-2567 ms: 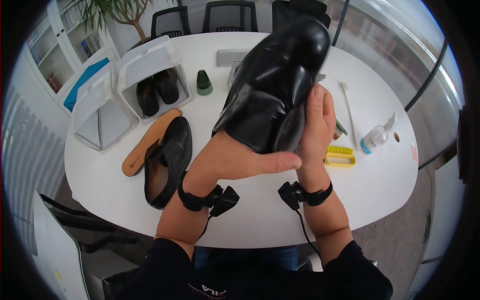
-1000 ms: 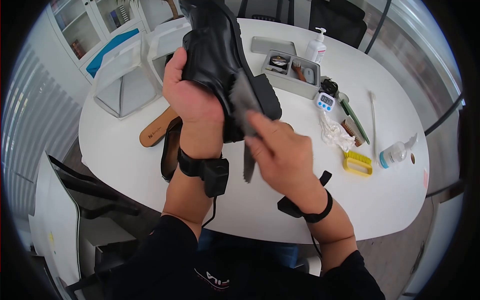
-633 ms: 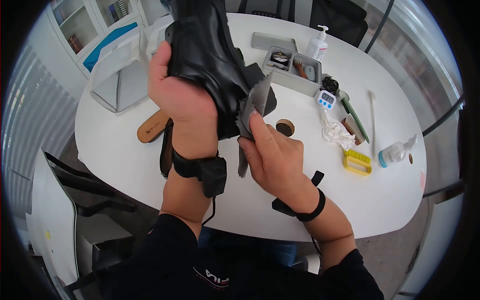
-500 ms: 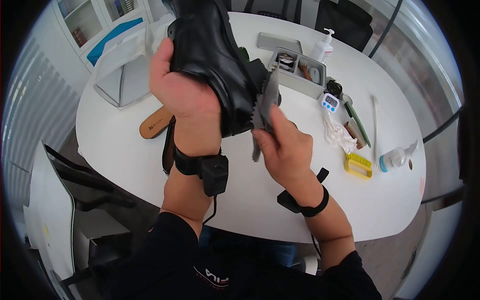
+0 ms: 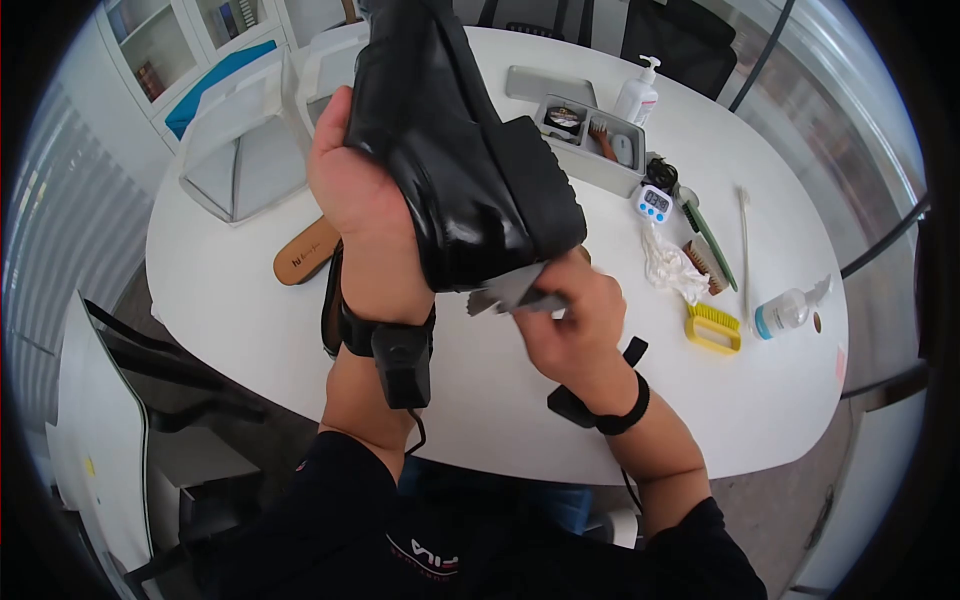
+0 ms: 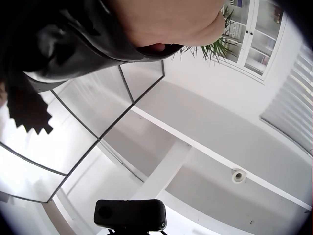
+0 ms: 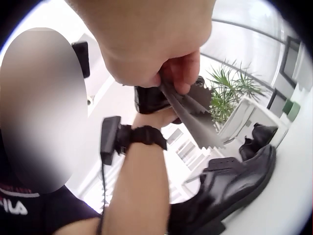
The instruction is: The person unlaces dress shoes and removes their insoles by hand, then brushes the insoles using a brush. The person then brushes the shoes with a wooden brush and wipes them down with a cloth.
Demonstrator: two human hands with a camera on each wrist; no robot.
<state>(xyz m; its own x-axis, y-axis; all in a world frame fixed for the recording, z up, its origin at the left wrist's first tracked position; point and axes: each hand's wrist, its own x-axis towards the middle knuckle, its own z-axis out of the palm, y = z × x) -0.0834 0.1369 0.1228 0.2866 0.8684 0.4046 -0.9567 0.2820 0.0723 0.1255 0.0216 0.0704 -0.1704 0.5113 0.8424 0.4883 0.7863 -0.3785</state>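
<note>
In the head view, a black shiny shoe (image 5: 445, 160) is held up over the table, its heel toward the right hand. My left hand (image 5: 370, 215) grips it from the left, partly inside or behind the upper. My right hand (image 5: 575, 320) pinches a grey zigzag-edged cloth (image 5: 505, 290) just below the heel's back. The right wrist view shows the same cloth (image 7: 195, 117) hanging from the fingertips of the right hand (image 7: 151, 44). A dark zigzag corner of cloth (image 6: 29, 110) shows under the shoe (image 6: 63, 44) in the left wrist view.
On the white table (image 5: 480, 400) are a metal box (image 5: 600, 165), pump bottle (image 5: 637, 95), timer (image 5: 653, 203), white crumpled cloth (image 5: 672, 265), green-handled brush (image 5: 712, 245), yellow brush (image 5: 714, 330) and spray bottle (image 5: 782, 315). At left lie an insole (image 5: 305, 253) and clear box (image 5: 240, 170). Another shoe (image 7: 234, 183) stands nearby.
The shoe has been turned and its heel now lies further right and lower. The cloth in my right hand has moved from beside the heel to beneath it.
</note>
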